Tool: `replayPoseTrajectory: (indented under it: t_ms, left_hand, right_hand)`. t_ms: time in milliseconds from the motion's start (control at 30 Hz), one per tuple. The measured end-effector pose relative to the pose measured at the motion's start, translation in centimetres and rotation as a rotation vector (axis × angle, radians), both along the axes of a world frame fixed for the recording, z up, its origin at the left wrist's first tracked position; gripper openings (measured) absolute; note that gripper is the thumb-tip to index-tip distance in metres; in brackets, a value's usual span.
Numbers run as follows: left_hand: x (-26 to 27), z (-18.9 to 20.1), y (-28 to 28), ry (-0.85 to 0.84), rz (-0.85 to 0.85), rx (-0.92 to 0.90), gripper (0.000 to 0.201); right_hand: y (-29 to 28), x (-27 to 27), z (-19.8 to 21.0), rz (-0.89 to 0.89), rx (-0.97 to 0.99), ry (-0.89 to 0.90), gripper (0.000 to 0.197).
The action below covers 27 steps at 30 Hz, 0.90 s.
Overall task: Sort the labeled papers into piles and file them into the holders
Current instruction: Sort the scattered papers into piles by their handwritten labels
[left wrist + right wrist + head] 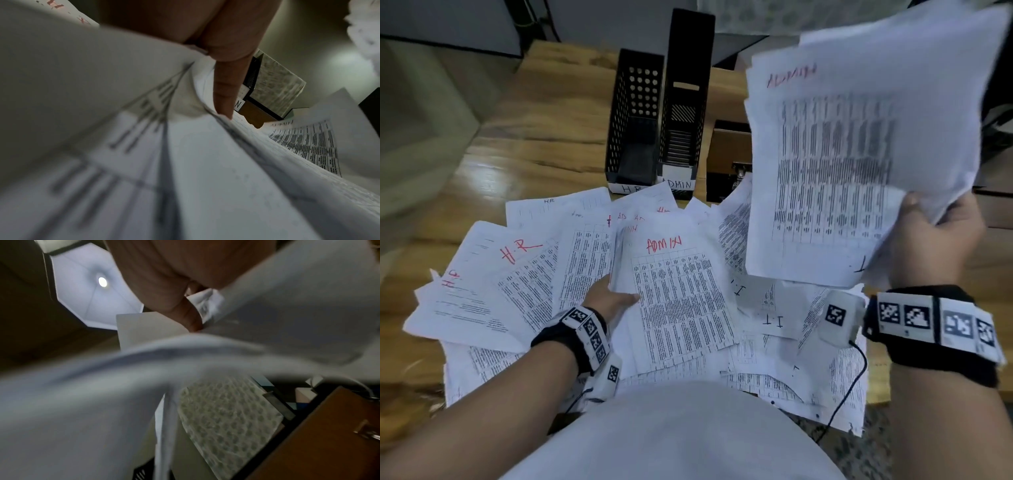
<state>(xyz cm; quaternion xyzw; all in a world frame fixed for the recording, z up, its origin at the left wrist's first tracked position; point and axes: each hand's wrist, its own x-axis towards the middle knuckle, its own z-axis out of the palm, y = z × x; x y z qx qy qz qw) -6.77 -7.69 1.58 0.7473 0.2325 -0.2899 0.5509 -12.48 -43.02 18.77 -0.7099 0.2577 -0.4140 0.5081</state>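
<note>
**Sorting status: one bundle collected, holders not yet loaded**

The right hand (935,240) forms a clenched grip on the lower edge of a raised bundle of thin white printed sheets (859,154), thumb in front and fingers behind. The top sheet bears "ADMIN" in red marker above a dense black table. The bundle flexes and fans at its free corners, as limp office paper does.

The left hand (609,298) lies low on the spread, its fingers tucked under the left edge of a flat white sheet headed "ADMIN" in red (681,294). The left wrist view shows a finger between lifted paper edges; whether the grip is closed on a sheet cannot be determined.

Around both hands, a loose overlapping layer of white printed papers (493,301) covers the glossy wood-grain table (524,137). Red "H.R" and black "I.T" headings are legible, still mixed.

Behind the papers stand two rigid black perforated holders: the shorter one tagged "H.R" (635,116) and the taller one tagged "ADMIN" (685,102). As far as visible, both appear to hold no paper.

Judgement: sorting is at an early stage; most sheets remain ungrouped, and all filing is outstanding.
</note>
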Motion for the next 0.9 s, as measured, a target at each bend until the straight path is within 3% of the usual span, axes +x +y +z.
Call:
replayPoseTrajectory:
  t_ms: [133,267,333,467,500,600,667,700,767,833,900]
  left_hand:
    - [-0.2,0.4,-0.4,-0.017,0.052,-0.06,0.047]
    - [-0.5,1.1,-0.8,-0.026,0.054,-0.107,0.047]
    - [-0.5,1.4,-0.6,0.001,0.043,-0.163,0.055]
    - [-0.3,1.9,-0.2,0.04,0.066,-0.267,0.102]
    - [-0.4,2.2,-0.4,0.027,0.058,-0.264,0.102]
    - [-0.7,1.7,-0.8,0.033,0.04,-0.231,0.065]
    - [-0.9,0.8,-1.0,-0.026,0.028,-0.107,0.041]
    - [-0.8,0.4,-1.0,-0.055,0.033,-0.022,0.034]
    - [-0.6,-0.2,-0.5,-0.061,0.046,0.063,0.026]
    - [-0.4,-0.4,0.3,-0.059,-0.001,0.143,0.02]
    - [-0.2,-1.1,1.1,-0.037,-0.04,0.216,0.026]
  right_hand:
    - [0.2,0.3,0.4,0.121,0.089,-0.036,0.024]
    - [3.5,1.4,-5.7,0.339,0.181,0.351,0.03]
    - [6.5,1.4,-9.9,0.395,0.175,0.6,0.032]
    - [10.8,0.4,-16.6,0.501,0.133,0.979,0.032]
    - [11.3,0.3,-17.6,0.534,0.082,1.061,0.035]
    - [12.4,0.4,-18.2,0.654,-0.018,1.156,0.034]
    - [12.3,0.9,-18.4,0.712,0.029,1.13,0.033]
    - [12.0,1.1,-18.5,0.674,0.066,1.074,0.032]
    - [10.3,1.7,-18.7,0.385,0.038,0.963,0.034]
    - [7.8,2.6,-18.6,0.056,0.006,0.985,0.054]
    - [5.7,3.2,-18.4,-0.075,0.127,1.128,0.083]
